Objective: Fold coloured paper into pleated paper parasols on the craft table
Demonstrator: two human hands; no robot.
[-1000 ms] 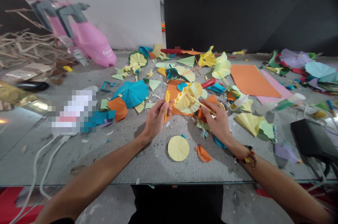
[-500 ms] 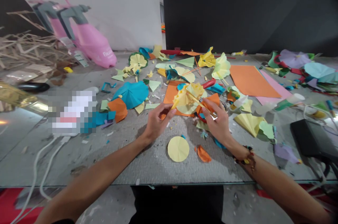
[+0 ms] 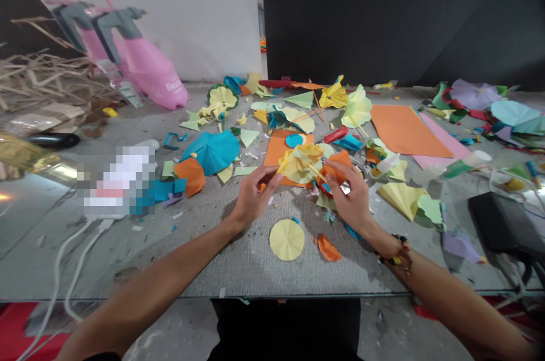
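A small yellow paper umbrella (image 3: 300, 161) on a thin stick hangs just above the grey table (image 3: 238, 259), held between both hands. My left hand (image 3: 252, 195) pinches a yellow paper strip against the umbrella's left edge. My right hand (image 3: 351, 197) is closed on the stick at the umbrella's right side. A flat round yellow paper disc (image 3: 286, 239) lies in front of the hands, with a small orange scrap (image 3: 328, 248) beside it. An orange sheet (image 3: 276, 151) lies under the umbrella.
Paper umbrellas, folded fans and scraps cover the table's middle and back: a blue one (image 3: 212, 151), an orange sheet (image 3: 404, 131) and a pink sheet at right. A pink spray bottle (image 3: 145, 68) lies back left. A black device (image 3: 500, 222) and white cables (image 3: 72, 270) sit near the edges.
My left hand swung the yellow strip from upright over to the umbrella's left edge. The umbrella tilted lower and flatter. My right hand shifted slightly left on the stick.
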